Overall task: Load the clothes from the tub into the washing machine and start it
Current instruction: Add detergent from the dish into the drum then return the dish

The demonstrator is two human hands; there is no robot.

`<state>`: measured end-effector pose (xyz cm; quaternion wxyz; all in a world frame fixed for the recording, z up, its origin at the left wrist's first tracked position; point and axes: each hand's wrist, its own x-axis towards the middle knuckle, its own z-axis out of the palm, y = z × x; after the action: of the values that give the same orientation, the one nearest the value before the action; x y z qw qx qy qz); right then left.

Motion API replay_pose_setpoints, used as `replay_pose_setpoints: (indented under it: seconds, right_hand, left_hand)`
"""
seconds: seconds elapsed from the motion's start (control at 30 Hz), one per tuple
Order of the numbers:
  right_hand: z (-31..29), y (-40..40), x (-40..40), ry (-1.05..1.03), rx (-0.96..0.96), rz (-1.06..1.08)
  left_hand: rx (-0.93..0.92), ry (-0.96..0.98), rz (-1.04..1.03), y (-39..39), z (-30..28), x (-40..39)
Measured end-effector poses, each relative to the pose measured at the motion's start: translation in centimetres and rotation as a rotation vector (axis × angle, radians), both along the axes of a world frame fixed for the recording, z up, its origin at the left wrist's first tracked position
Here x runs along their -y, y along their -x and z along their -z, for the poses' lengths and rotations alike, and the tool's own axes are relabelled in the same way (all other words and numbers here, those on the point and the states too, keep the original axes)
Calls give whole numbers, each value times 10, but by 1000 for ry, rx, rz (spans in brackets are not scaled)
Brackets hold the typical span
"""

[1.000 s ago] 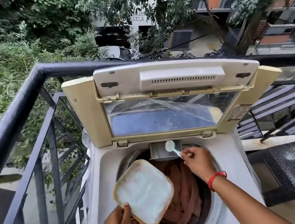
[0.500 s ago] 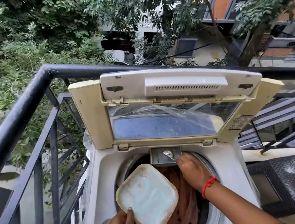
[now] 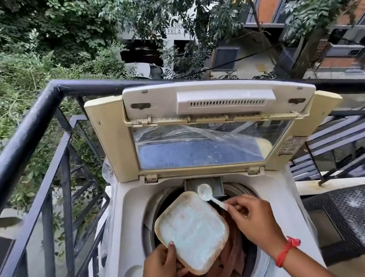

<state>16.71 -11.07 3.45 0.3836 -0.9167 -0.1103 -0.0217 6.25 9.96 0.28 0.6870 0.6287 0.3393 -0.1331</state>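
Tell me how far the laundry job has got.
Done: brownish clothes already lie in the drum, and the washing machine stands with its lid up. In hand: the left hand holds a square container of detergent powder over the drum; the right hand holds a white spoon near the dispenser tray. Left: finish the detergent, shut the lid, start the machine.

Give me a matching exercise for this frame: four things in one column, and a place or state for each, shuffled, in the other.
Things:
1. washer lid
2. white spoon
3. square container
4. brown clothes

States:
A. lying inside the drum
B. held at its edge by the left hand
C. propped open and upright
D. pinched by its handle in the right hand

Pairs: 1-C, 2-D, 3-B, 4-A
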Motion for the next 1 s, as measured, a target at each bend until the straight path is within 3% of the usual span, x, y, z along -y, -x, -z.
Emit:
replay_pose_setpoints:
  seconds: [0.13, 0.23, 0.53, 0.67, 0.83, 1.0]
  right_hand:
    - [-1, 48, 3, 362, 358, -313]
    - [11, 64, 15, 519, 429, -392]
    - [-1, 84, 79, 426, 335, -191]
    - [-6, 97, 132, 332, 244, 55]
    - [-5, 116, 207, -37, 285, 628]
    - [7, 128, 284, -728, 75, 1111]
  left_hand:
    - [26, 28, 48, -6, -10, 15]
    - [52, 27, 106, -11, -20, 34]
    - [120, 71, 246, -28, -47, 111]
    - [178, 66, 414, -37, -58, 165]
    - [135, 155, 513, -60, -52, 255]
    - [99, 148, 708, -75, -40, 354]
